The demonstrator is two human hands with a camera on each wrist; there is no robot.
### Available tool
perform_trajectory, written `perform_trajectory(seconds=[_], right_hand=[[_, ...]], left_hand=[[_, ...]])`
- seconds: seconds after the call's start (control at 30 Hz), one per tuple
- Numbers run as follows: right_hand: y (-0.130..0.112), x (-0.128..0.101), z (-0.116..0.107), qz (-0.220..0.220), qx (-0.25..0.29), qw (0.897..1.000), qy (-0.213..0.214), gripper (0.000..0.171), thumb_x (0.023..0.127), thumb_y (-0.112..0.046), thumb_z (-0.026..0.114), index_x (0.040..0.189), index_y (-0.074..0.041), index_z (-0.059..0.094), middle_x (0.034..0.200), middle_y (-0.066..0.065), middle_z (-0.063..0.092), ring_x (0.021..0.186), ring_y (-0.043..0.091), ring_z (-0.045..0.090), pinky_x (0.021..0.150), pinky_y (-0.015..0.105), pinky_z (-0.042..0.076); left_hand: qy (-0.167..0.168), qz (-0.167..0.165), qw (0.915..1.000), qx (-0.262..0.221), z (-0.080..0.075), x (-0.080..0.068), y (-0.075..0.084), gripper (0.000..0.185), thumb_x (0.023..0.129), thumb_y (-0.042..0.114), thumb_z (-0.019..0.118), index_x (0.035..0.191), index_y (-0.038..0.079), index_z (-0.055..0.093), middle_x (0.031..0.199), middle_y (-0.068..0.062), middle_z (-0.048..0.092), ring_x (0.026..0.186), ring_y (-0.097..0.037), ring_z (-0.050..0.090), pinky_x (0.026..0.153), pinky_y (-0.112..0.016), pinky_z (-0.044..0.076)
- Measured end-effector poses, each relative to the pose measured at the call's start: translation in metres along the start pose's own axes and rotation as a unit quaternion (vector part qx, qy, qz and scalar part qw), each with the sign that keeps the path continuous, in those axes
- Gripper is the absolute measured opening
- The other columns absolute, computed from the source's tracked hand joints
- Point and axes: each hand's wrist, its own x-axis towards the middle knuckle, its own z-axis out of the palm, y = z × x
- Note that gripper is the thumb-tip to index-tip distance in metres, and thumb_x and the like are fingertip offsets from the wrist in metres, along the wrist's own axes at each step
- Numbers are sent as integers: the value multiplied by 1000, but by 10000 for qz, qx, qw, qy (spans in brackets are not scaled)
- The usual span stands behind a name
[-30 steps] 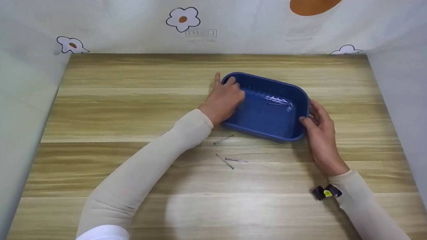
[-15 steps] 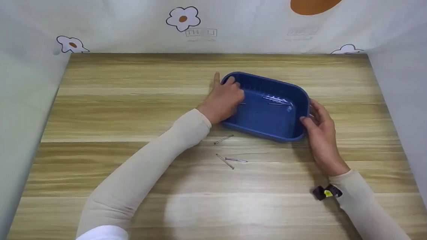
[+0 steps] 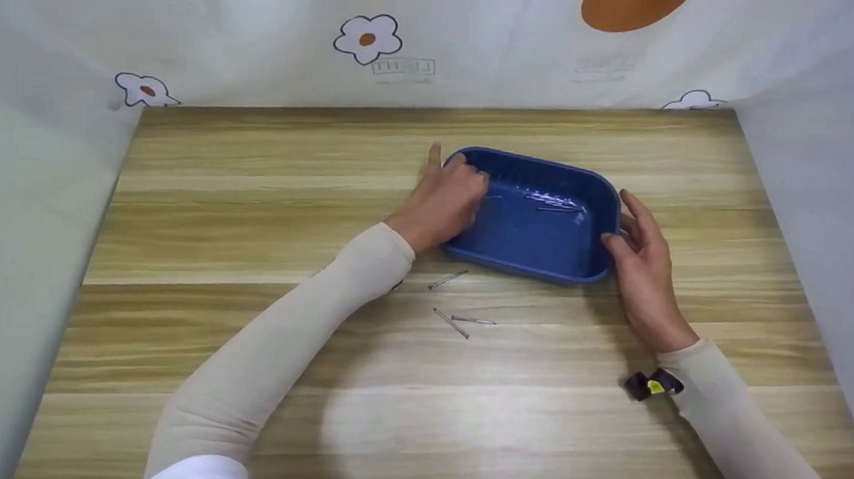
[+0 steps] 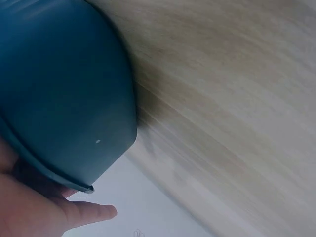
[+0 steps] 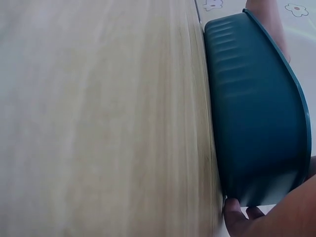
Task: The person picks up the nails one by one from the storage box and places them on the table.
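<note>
A blue plastic basin rests on the wooden table. My right hand grips its right end, the thumb over the rim and the fingers against the outer wall. Over the left rim reaches my left hand, fingers bent down inside and the little finger sticking up outside. A thin nail shows on the basin floor beside the left knuckles; I cannot tell whether the hidden fingertips pinch it. More nails lie at the basin's right side. In the left wrist view, the left hand overlaps the rim.
In front of the basin, three loose nails lie on the table: one nail near the basin, another nail and a third nail close together. Flower-printed sheeting walls off the back and sides.
The nail beside my left hand has shifted slightly right and toward the back. My left wrist has drawn a little leftward. My right hand keeps its grip on the basin, the index finger a bit straighter.
</note>
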Motion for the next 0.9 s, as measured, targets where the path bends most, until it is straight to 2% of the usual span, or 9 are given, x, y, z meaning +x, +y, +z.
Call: perform_trajectory(seconds=[0.23,0.5,0.67,0.9], right_hand=[[1,-1,1,-57,48,10000,-25,67,109,5,48,172,-11,35,165,20,50,147,31,51,104,21,52],[0,0,0,-51,30,10000,19,66,108,5,48,172,-10,37,165,21,50,145,31,52,104,20,51],[-1,0,1,-45,76,10000,-6,66,109,5,48,172,-10,37,166,21,49,146,31,51,104,20,51],[0,0,1,-50,34,10000,-12,65,109,4,49,172,-9,36,167,21,48,148,32,50,106,20,50]], left_hand=[[546,196,9982,-114,-9,-14,5,16,104,5,65,111,-2,77,109,-17,80,118,-40,67,122,-75,33],[1095,433,9917,-510,-24,-37,9,11,102,1,67,104,0,78,106,-13,81,116,-36,66,124,-71,34],[1440,550,9861,-615,-26,-49,9,10,102,0,70,101,0,80,103,-12,81,115,-35,66,124,-66,37],[1750,699,9800,-643,-25,-67,13,11,102,1,71,100,2,82,101,-10,81,114,-33,66,122,-63,42]])
